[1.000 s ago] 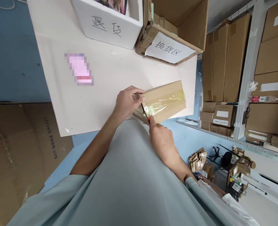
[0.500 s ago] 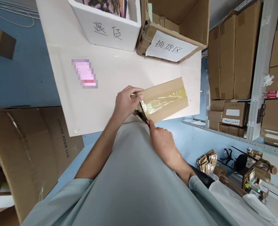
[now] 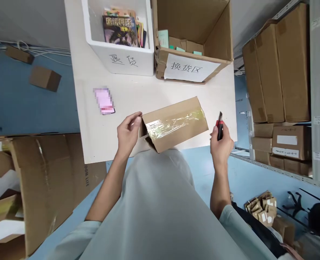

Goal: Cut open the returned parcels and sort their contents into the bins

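A long cardboard box [image 3: 176, 126] lies at the front edge of the white table [image 3: 94, 137], with clear shiny tape along its top. Its left end gapes, the flaps loose; the inside is too dark to make out. My left hand [image 3: 128, 131] pinches a flap at that end between thumb and fingers. To the right of the box, apart from it, my right hand [image 3: 221, 144] is wrapped round a red and black box cutter [image 3: 219, 126], blade pointing up and away from me.
At the back of the table stand a white foam bin [image 3: 122, 59] with several comics and an open carton [image 3: 193, 68] with small boxes. A pink blurred item [image 3: 103, 100] lies left. Large cartons [image 3: 273, 72] fill the right-hand shelf; another big carton [image 3: 51, 180] stands lower left.
My right hand has moved away from the box's left end to the right, carrying the box cutter. The left end now gapes wider. My left hand still holds there.
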Tool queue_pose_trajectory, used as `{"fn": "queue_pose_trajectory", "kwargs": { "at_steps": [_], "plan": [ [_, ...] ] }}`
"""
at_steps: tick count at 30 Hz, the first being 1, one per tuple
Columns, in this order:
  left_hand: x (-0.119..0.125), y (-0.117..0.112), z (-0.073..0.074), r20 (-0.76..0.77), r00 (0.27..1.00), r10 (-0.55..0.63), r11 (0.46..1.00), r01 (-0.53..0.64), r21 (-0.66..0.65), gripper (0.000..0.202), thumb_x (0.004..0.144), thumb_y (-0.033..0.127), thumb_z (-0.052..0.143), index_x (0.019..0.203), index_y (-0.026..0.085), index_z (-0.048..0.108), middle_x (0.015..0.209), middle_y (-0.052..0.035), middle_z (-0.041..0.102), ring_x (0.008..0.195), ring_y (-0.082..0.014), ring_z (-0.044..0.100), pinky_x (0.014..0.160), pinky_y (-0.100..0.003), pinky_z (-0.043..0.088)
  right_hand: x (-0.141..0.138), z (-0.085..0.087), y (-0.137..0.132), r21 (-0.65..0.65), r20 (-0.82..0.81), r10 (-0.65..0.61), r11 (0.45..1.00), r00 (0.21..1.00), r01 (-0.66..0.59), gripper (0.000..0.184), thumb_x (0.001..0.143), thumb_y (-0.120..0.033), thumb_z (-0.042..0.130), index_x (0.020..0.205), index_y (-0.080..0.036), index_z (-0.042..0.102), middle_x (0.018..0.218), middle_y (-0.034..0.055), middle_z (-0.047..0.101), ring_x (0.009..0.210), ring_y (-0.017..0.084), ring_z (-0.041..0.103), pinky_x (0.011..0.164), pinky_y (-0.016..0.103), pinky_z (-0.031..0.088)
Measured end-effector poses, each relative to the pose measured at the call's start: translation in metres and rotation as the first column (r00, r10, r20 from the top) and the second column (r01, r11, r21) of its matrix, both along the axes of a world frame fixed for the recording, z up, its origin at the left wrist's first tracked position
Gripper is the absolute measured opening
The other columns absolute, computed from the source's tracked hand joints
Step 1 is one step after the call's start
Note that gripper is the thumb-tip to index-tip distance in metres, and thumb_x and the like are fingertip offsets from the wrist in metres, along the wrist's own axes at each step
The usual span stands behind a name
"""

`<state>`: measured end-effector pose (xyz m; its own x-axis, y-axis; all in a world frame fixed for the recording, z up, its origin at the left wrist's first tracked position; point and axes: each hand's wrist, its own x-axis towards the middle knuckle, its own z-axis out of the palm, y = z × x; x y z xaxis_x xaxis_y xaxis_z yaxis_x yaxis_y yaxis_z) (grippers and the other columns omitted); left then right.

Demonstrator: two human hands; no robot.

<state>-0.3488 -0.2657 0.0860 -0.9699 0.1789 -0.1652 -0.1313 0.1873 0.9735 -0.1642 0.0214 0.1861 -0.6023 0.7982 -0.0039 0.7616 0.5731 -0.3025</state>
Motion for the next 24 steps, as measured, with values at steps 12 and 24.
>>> {"fn": "queue_pose_trajectory", "kwargs": {
  "at_steps": [12, 24],
  "plan": [
    [0.067, 0.007, 0.017, 0.012, 0.988, 0.152, 0.979, -0.149, -0.141, 0.068, 0.100, 0.066, 0.085, 0.151, 0.024, 0.074, 0.156, -0.0146, 0.075, 0.150, -0.0346, 0.069, 0.130, -0.052, 0.056, 0.002, -0.189, 0.098, -0.331, 0.498, 0.042, 0.932, 0.866, 0.145, 0.064, 0.114, -0.024, 0.051, 0.175, -0.007, 0.046, 0.141, 0.0281, 0.074, 0.124, 0.030, 0.074, 0.102, 0.038, 0.054],
    [0.057, 0.039, 0.014, -0.061, 0.989, 0.135, 0.958, -0.146, -0.247, 0.090, 0.089, 0.073, 0.092, 0.156, 0.022, 0.060, 0.162, -0.0217, 0.066, 0.151, -0.0371, 0.068, 0.130, -0.053, 0.055, -0.014, -0.144, 0.105, -0.519, -0.005, 0.132, 0.847, 0.991, -0.116, 0.063, 0.111, -0.034, 0.051, 0.168, -0.008, 0.058, 0.122, 0.0182, 0.086, 0.103, 0.025, 0.079, 0.099, 0.035, 0.060]
  ]
}}
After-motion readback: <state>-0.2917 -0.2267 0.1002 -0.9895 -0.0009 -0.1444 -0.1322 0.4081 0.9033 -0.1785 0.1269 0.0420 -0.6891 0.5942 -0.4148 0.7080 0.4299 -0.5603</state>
